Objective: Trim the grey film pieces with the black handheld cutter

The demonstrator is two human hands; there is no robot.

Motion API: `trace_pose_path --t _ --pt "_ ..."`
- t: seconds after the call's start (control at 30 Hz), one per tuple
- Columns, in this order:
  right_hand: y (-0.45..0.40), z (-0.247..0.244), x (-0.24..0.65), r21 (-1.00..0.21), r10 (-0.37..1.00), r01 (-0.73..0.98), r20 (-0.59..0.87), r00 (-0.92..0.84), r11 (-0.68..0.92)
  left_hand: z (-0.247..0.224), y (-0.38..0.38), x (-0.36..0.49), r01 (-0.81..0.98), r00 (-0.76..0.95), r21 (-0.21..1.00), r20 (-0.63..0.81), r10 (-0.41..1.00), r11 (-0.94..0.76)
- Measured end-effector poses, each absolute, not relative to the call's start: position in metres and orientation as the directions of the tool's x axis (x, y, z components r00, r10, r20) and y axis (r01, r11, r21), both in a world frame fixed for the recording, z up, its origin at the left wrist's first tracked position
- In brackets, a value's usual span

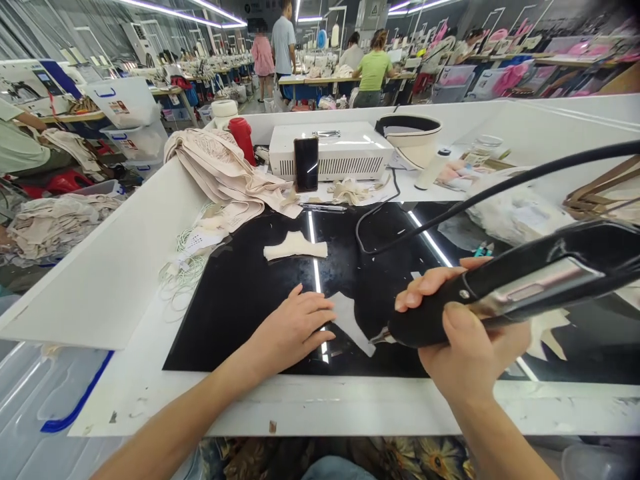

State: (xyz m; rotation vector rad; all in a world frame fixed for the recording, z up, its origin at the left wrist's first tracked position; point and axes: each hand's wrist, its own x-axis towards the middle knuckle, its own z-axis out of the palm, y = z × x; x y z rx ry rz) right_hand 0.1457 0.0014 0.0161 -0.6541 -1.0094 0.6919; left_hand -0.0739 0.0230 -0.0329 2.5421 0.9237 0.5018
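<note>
My right hand (465,333) is wrapped around a thick black corded hand tool (500,287) with a silver lever along its side. The tool's pointed metal tip (383,337) is at the lower right end of a small pale grey fabric piece (351,323). My left hand (295,327) lies flat, fingers stretched out, with its fingertips at the left edge of that piece. Both are over a glossy black board (240,307). Farther back on the board lies a cream curved fabric piece (295,246), apart from both hands.
Stacked cream fabric (225,167) is at the back left, beside tangled pale cord (183,273). A phone (306,165) leans on a white vented box (345,150). The tool's black cable (480,197) arches across the right. Small teal snips (483,249) lie behind my right hand.
</note>
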Motion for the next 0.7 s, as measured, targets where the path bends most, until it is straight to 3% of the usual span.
trace_pose_path --t 0.17,0.7 --pt "0.009 0.022 0.155 -0.759 0.721 -0.118 0.540 0.434 0.640 -0.033 0.022 -0.072 0.484 0.718 0.474 0.267 0.643 -0.736" --pt "0.009 0.018 0.144 -0.779 0.743 -0.126 0.517 0.424 0.614 -0.030 0.019 -0.071 0.477 0.723 0.485 0.257 0.641 -0.733"
